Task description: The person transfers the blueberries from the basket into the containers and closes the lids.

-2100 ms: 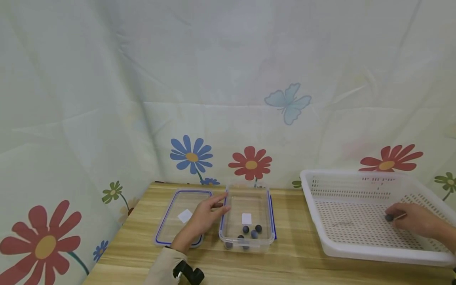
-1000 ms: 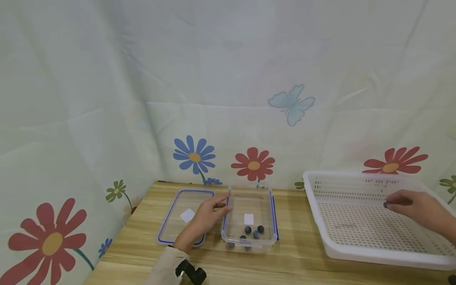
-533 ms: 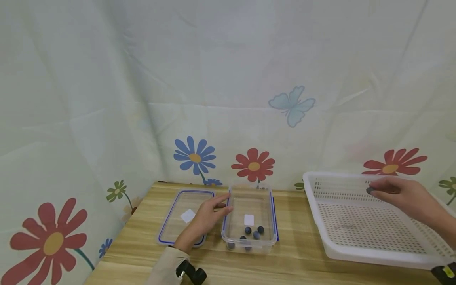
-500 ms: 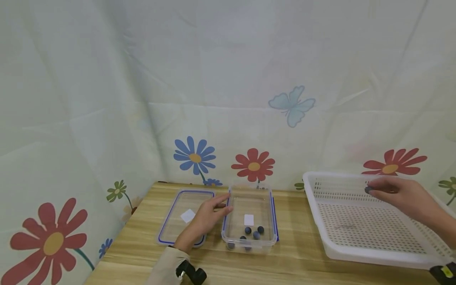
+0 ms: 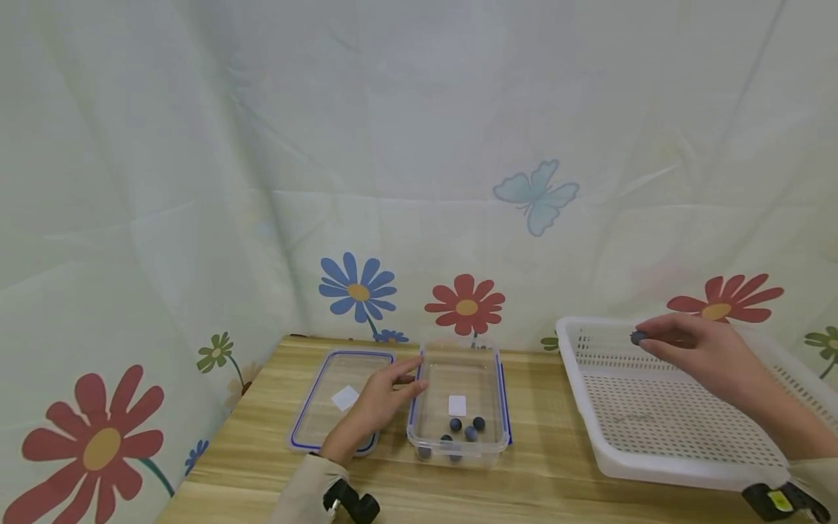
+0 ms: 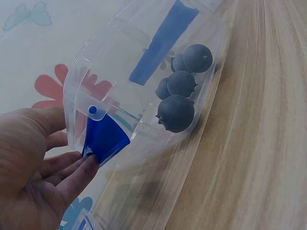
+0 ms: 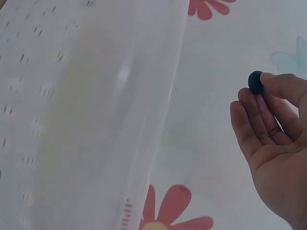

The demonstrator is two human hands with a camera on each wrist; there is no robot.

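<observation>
My right hand [image 5: 700,356] pinches a blueberry [image 5: 638,338] between thumb and fingertips, held up over the back left part of the white basket [image 5: 596,451]. In the right wrist view the blueberry [image 7: 256,82] shows dark between thumb and fingers. My left hand [image 5: 376,400] rests against the left side of a clear plastic food container [image 5: 458,447], its fingers extended. In the left wrist view, fingertips touch the container's blue clip [image 6: 105,139]. Several blueberries [image 6: 176,113] lie inside, gathered at the container's near end.
A clear lid [image 5: 314,397] with a blue seal lies left of the container, partly covered by my left arm. The wooden table [image 5: 543,466] stretches between container and basket. Behind it hangs a flower-printed curtain [image 5: 406,218].
My right hand has lifted the blueberry from low in the basket and carried it up and to the left. The left hand stays at the container's side.
</observation>
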